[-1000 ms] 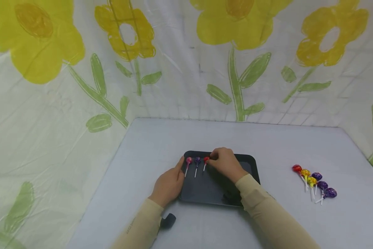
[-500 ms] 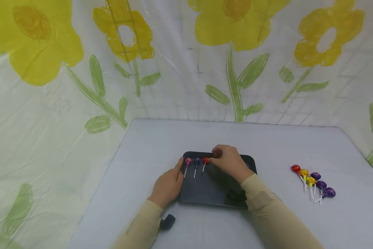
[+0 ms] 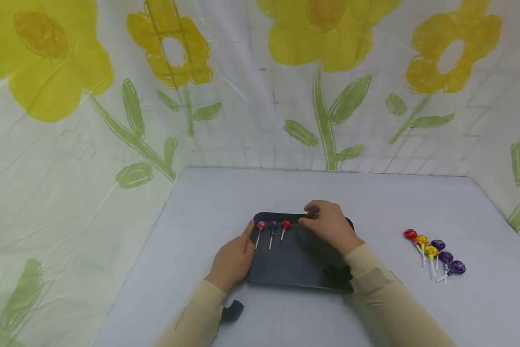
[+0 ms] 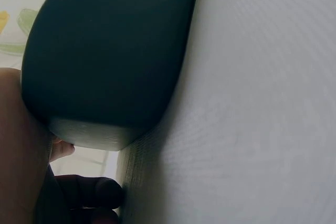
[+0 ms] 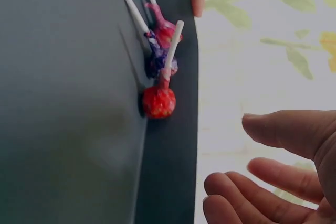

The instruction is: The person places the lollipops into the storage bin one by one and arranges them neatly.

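Note:
Three lollipops lie side by side at the far left of a dark tray [image 3: 281, 270]: a pink lollipop [image 3: 261, 225], a purple lollipop [image 3: 272, 225] and a red lollipop [image 3: 285, 225]. My left hand [image 3: 234, 260] rests against the tray's left edge, one straight finger along the rim; its other fingers are largely hidden. Right of the red lollipop, my right hand [image 3: 329, 224] hovers near the far rim with thumb and fingers apart. The right wrist view shows this right hand [image 5: 278, 171] holding nothing, apart from the red lollipop [image 5: 159, 102].
On the table right of the tray lies a loose pile of lollipops [image 3: 431, 251], red, yellow and purple. A dark rounded object [image 3: 232, 311] sits by the left wrist. A white curtain with yellow flowers [image 3: 242, 120] stands behind the table [image 3: 216, 202].
My right hand has let go of the red lollipop and moved right, its fingers spreading. The red lollipop stays in the tray beside the purple one. My left hand remains at the tray's edge.

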The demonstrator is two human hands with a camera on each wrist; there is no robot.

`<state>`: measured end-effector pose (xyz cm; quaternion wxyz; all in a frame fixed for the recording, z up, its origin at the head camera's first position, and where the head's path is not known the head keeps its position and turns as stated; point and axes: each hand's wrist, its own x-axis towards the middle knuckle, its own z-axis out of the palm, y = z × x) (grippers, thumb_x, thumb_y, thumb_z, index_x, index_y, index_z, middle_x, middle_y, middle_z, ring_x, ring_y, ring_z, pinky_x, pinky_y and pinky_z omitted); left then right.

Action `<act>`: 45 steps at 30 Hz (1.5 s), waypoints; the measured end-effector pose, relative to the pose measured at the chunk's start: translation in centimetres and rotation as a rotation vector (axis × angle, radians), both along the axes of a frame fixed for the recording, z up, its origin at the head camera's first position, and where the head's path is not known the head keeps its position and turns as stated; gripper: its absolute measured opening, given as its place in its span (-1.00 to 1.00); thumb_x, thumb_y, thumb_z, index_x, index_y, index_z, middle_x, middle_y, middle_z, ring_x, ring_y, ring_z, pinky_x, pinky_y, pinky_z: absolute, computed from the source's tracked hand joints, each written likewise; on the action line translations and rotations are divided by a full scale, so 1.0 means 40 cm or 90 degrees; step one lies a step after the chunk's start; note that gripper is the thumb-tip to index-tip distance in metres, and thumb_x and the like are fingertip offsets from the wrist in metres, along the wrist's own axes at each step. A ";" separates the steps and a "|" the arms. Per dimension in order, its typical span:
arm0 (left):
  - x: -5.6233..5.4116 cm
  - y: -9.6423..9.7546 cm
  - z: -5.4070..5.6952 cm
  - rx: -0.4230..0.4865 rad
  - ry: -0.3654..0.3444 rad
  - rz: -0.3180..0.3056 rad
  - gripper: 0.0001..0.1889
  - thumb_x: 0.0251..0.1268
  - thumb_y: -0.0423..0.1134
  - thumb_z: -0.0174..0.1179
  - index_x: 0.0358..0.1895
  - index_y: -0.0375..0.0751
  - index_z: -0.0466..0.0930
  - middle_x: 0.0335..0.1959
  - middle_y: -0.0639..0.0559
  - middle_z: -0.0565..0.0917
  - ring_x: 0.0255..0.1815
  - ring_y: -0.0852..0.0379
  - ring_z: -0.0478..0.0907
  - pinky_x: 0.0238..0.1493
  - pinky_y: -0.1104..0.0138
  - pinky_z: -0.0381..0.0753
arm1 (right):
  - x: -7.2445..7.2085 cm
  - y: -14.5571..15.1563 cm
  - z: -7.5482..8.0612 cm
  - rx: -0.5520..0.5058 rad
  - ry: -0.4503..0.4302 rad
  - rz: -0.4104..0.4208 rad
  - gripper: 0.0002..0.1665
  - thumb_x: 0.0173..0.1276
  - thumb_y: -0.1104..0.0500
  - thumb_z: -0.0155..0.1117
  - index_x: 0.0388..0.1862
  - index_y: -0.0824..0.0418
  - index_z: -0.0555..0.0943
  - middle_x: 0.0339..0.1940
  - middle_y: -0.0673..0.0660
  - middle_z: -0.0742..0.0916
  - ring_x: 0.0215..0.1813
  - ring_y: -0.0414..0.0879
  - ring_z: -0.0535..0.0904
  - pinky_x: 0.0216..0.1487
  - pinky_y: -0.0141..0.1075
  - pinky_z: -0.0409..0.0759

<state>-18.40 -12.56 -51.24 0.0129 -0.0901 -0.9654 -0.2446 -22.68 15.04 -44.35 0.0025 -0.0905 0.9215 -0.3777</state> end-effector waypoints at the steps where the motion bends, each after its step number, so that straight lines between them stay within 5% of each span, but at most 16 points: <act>1: 0.000 0.000 0.000 0.000 0.000 0.001 -0.40 0.62 -0.13 -0.11 0.66 0.02 0.25 -0.56 0.09 0.44 -0.56 0.12 0.33 -0.40 0.20 0.42 | 0.001 0.004 0.000 0.000 0.001 -0.002 -0.55 0.35 0.08 0.50 0.08 0.36 0.73 -0.14 0.22 0.81 -0.03 0.14 0.78 -0.05 0.03 0.70; 45: -0.003 0.002 -0.007 -0.002 -0.008 0.003 -0.38 0.60 -0.14 -0.12 0.68 0.04 0.21 -0.60 0.08 0.41 -0.57 0.12 0.32 -0.43 0.22 0.39 | 0.037 0.210 -0.002 0.028 -0.038 -0.086 -0.44 0.44 -0.03 0.42 0.20 0.38 0.66 0.03 0.34 0.79 0.07 0.23 0.74 -0.01 0.06 0.69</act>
